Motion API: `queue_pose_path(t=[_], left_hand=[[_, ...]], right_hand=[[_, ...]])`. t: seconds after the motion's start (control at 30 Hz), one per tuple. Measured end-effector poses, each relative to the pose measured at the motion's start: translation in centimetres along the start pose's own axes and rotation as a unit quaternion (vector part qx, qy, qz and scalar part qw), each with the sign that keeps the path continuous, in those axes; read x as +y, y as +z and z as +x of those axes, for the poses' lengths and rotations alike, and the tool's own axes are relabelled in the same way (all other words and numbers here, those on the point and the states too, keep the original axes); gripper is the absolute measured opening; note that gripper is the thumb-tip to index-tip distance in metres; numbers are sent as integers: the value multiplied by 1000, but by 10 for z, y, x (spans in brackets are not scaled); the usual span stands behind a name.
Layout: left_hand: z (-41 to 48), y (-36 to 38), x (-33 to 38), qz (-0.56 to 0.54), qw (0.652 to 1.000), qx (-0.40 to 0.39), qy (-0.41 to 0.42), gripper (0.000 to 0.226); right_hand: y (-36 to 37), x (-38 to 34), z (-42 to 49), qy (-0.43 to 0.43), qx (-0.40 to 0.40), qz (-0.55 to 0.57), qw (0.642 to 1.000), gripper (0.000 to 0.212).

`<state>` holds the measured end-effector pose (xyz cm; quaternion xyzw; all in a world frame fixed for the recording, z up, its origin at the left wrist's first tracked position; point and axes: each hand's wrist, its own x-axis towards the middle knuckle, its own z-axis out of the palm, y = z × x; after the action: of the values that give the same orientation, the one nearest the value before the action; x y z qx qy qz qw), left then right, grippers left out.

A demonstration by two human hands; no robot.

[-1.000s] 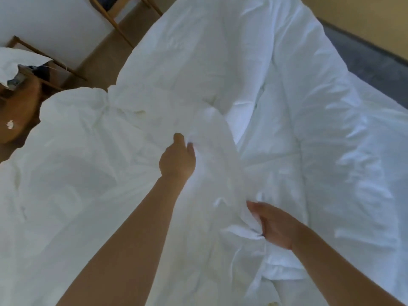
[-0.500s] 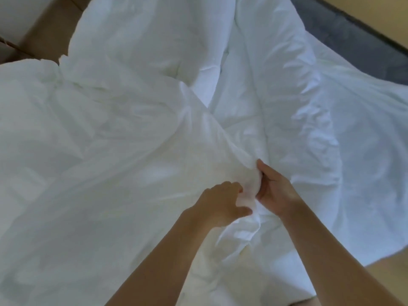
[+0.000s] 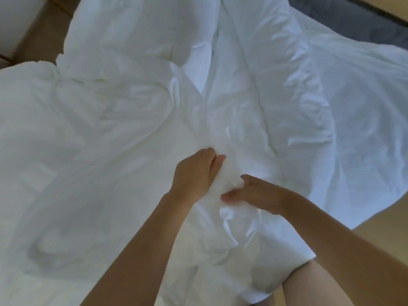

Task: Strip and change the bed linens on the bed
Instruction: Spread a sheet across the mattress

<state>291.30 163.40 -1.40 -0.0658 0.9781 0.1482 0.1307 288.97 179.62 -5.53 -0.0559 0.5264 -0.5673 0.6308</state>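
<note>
Bed linen [image 3: 123, 155], all white and heavily rumpled, fills nearly the whole view. It is heaped in thick folds that run away from the person, and its lower right edge shows against a wooden floor [image 3: 379, 219]. Both hands meet near the middle of the heap, just beside each other. The left hand [image 3: 195, 175] is clenched on a bunched ridge of the cloth, with its fingers curled into the fabric. The right hand [image 3: 256, 192] comes in from the right and grasps the same ridge, the cloth gathered between its thumb and forefinger (the other fingers are hidden behind the hand). Below the hands the cloth is drawn into tight, shiny creases. A bare leg [image 3: 313, 286] shows at the bottom edge, just beside the hanging linen. A dark grey strip [image 3: 353, 16] crosses the top right corner beyond the bedding, and more floor shows at the top left.
</note>
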Motion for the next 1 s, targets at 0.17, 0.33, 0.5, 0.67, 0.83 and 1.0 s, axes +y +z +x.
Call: queue_pose_path(t=[0.17, 0.33, 0.5, 0.67, 0.83, 1.0], left_hand=[[-46, 8, 2, -97, 994, -51, -4, 66], [-97, 37, -5, -108, 985, -132, -26, 29], [-87, 1, -28, -242, 961, 96, -92, 24], [-59, -13, -35, -120, 992, 15, -23, 29], [-56, -16, -56, -10, 1000, -22, 20, 43], [-53, -15, -57, 57, 998, 24, -8, 36]], right_hand=[[29, 26, -6, -74, 99, 299, 946, 34], [37, 36, -12, -84, 87, 247, 961, 30], [40, 41, -24, -52, -59, 1, 997, 41], [56, 45, -21, -115, -24, 133, 984, 30], [50, 43, -31, -138, -42, 281, 949, 34], [60, 28, -21, -20, -23, -99, 995, 20]])
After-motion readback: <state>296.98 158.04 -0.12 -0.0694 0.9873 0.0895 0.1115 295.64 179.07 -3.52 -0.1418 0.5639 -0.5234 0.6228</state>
